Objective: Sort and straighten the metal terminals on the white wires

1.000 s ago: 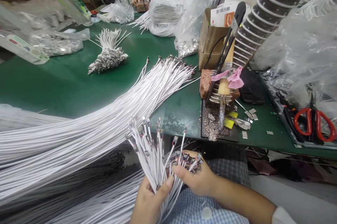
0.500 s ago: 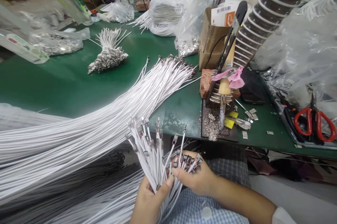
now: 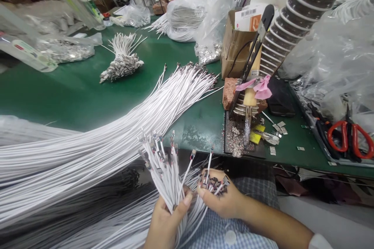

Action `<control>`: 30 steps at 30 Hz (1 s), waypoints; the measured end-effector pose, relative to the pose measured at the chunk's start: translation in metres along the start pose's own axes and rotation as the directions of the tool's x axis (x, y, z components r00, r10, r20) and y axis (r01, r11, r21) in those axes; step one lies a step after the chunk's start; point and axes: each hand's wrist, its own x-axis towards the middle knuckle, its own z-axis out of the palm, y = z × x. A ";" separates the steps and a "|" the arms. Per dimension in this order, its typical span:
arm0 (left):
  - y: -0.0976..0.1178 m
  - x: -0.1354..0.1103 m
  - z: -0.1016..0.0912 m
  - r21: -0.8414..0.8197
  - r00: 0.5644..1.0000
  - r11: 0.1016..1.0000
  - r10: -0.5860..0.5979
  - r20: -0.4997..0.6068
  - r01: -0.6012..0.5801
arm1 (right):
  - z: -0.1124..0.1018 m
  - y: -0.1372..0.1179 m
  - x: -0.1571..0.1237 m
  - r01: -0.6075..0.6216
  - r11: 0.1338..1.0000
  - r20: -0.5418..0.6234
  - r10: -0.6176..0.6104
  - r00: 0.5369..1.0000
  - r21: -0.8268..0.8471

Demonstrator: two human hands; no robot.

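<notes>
My left hand (image 3: 172, 214) is closed around a bundle of white cables (image 3: 166, 175), whose small metal connector ends fan upward above the fingers. Beside it, my right hand (image 3: 222, 196) grips another bunch of connector-tipped cables (image 3: 216, 184), with one cable standing up from it. One cable leans between the two bunches. Both hands are over the lap, just off the table's near edge. A long, thick bundle of white cables (image 3: 140, 120) lies across the table's left part, its connector ends pointing to the back.
A soldering iron (image 3: 249, 97) with a pink ribbon rests at a brick (image 3: 229, 93), below a ribbed hose (image 3: 295, 19). Red-handled pliers (image 3: 349, 138) lie in a tray at right. A cardboard box (image 3: 230, 54), bagged cables (image 3: 187, 15) and a smaller cable bunch (image 3: 122, 60) stand farther back.
My right hand has moved slightly right, away from my left hand, with its bunch of cables. The gap between the two bunches is wider.
</notes>
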 end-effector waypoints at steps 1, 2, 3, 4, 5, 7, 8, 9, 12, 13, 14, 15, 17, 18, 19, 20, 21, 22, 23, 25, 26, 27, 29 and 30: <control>0.001 -0.001 0.000 -0.005 1.000 1.000 0.001 0.003 -0.001 | -0.003 0.007 -0.003 0.001 1.000 0.020 -0.001 1.000 -0.031; 0.001 -0.002 0.001 -0.015 1.000 1.000 -0.001 0.000 0.001 | -0.006 0.015 -0.007 -0.005 0.998 0.049 0.008 0.999 -0.062; 0.002 -0.002 0.002 -0.026 1.000 1.000 -0.002 -0.006 0.002 | -0.011 0.025 -0.011 -0.023 0.996 0.086 0.031 0.996 -0.092; 0.003 -0.003 0.003 -0.034 1.000 0.999 -0.001 -0.013 0.000 | -0.016 0.035 -0.016 -0.063 0.989 0.116 0.078 0.990 -0.135; 0.003 -0.004 0.004 -0.036 1.000 0.999 0.004 -0.015 -0.005 | -0.022 0.044 -0.022 -0.124 0.968 0.129 0.154 0.980 -0.216; 0.004 -0.004 0.006 -0.021 1.000 1.000 0.022 0.008 -0.022 | -0.037 0.058 -0.035 -0.255 0.822 0.129 0.366 0.922 -0.509; 0.004 -0.004 0.007 -0.018 0.999 1.000 0.026 0.022 -0.025 | -0.044 0.062 -0.040 -0.288 0.714 0.118 0.460 0.880 -0.638; 0.003 -0.003 0.008 -0.027 0.999 0.999 0.021 0.029 -0.020 | -0.052 0.062 -0.045 -0.292 0.632 0.113 0.520 0.847 -0.717; 0.004 -0.002 0.010 -0.094 0.999 0.995 -0.026 0.033 0.029 | -0.066 0.045 -0.053 -0.255 0.692 0.157 0.473 0.867 -0.675; 0.004 -0.002 0.011 -0.113 0.998 0.993 -0.043 0.040 0.047 | -0.066 0.036 -0.052 -0.235 0.778 0.183 0.408 0.894 -0.583; 0.005 -0.001 0.012 -0.128 0.997 0.990 -0.051 0.049 0.057 | -0.064 0.026 -0.050 -0.207 0.860 0.211 0.335 0.918 -0.466; 0.005 -0.001 0.013 -0.139 0.996 0.988 -0.055 0.065 0.064 | -0.060 0.017 -0.047 -0.170 0.923 0.237 0.261 0.936 -0.346; 0.007 -0.001 0.015 -0.166 0.993 0.983 -0.063 0.104 0.080 | -0.044 0.002 -0.039 -0.077 0.986 0.257 0.114 0.960 -0.151; 0.008 -0.002 0.015 -0.193 0.991 0.976 -0.077 0.113 0.098 | -0.034 -0.002 -0.034 -0.030 0.995 0.252 0.054 0.966 -0.097; 0.008 -0.002 0.016 -0.226 0.990 0.967 -0.096 0.106 0.118 | -0.024 -0.006 -0.029 0.025 0.998 0.238 -0.011 0.971 -0.055; 0.008 -0.003 0.016 -0.263 0.990 0.956 -0.115 0.081 0.133 | -0.014 -0.007 -0.025 0.082 0.996 0.231 -0.073 0.970 -0.029; 0.008 -0.004 0.016 -0.301 0.990 0.943 -0.135 0.046 0.142 | -0.004 -0.008 -0.021 0.145 0.989 0.215 -0.139 0.967 -0.014; 0.008 -0.004 0.015 -0.338 0.988 0.930 -0.153 0.007 0.147 | 0.003 -0.008 -0.019 0.195 0.981 0.200 -0.188 0.962 -0.018; 0.007 -0.004 0.015 -0.366 0.986 0.919 -0.167 -0.024 0.147 | 0.009 -0.007 -0.017 0.229 0.973 0.196 -0.219 0.956 -0.034; 0.006 -0.004 0.014 -0.401 0.981 0.904 -0.187 -0.049 0.152 | 0.015 -0.006 -0.015 0.251 0.965 0.201 -0.231 0.952 -0.080; 0.005 -0.004 0.013 -0.410 0.980 0.898 -0.195 -0.049 0.158 | 0.015 -0.005 -0.016 0.244 0.965 0.203 -0.221 0.954 -0.095; 0.004 -0.004 0.013 -0.413 0.979 0.896 -0.199 -0.044 0.163 | 0.014 -0.004 -0.016 0.235 0.967 0.197 -0.213 0.957 -0.095; 0.002 -0.003 0.014 -0.399 0.983 0.902 -0.185 -0.009 0.166 | 0.012 -0.002 -0.019 0.203 0.978 0.145 -0.193 0.970 -0.057; 0.001 -0.002 0.014 -0.379 0.985 0.911 -0.170 0.020 0.164 | 0.012 0.000 -0.020 0.176 0.984 0.104 -0.173 0.979 -0.024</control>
